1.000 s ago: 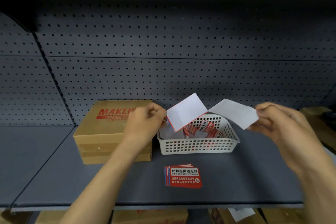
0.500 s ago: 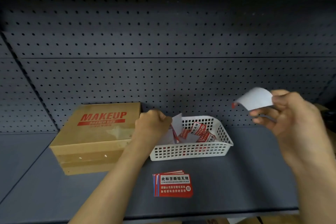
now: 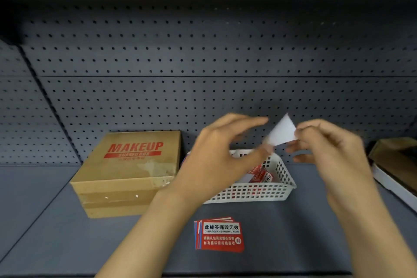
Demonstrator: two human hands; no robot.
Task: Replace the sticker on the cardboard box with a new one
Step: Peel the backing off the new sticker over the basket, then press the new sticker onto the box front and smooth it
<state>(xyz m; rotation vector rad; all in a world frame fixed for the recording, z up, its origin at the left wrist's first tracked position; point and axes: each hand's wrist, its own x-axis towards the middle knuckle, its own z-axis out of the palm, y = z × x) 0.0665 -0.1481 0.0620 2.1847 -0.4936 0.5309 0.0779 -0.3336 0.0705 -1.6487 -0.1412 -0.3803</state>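
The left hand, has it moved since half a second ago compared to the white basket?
Yes. The left hand has lifted from the white basket's left end and swung right, toward the white sheet pinched in the right hand.

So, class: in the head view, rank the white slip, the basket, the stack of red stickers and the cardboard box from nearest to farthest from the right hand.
1. White slip: pinched in the right hand.
2. Basket: just below-left.
3. Stack of red stickers: shelf front, lower left.
4. Cardboard box: far left.
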